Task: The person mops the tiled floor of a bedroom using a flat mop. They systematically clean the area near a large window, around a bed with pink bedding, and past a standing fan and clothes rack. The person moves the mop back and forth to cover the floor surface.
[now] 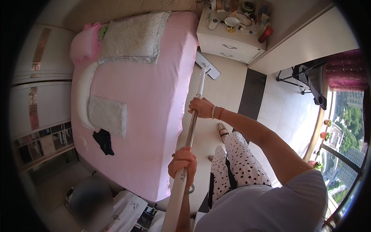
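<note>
A flat mop with a long white and metal pole (191,129) slants up from the lower edge. My left hand (182,165) is closed round the thick white part of the pole. Farther along, my right hand (201,107), with bands at the wrist, grips the metal section. The flat rectangular mop head (213,72) lies on the floor between the bed and the drawer cabinet; the bed's edge is close beside it.
The bed (154,104) with pink sheet, pillows and a black garment (102,142) fills the left. A white drawer cabinet (228,44) holding bottles and a small mirror stands ahead. A black folding frame (303,79) and windows are at right. A blurred dark round shape (91,199) sits lower left.
</note>
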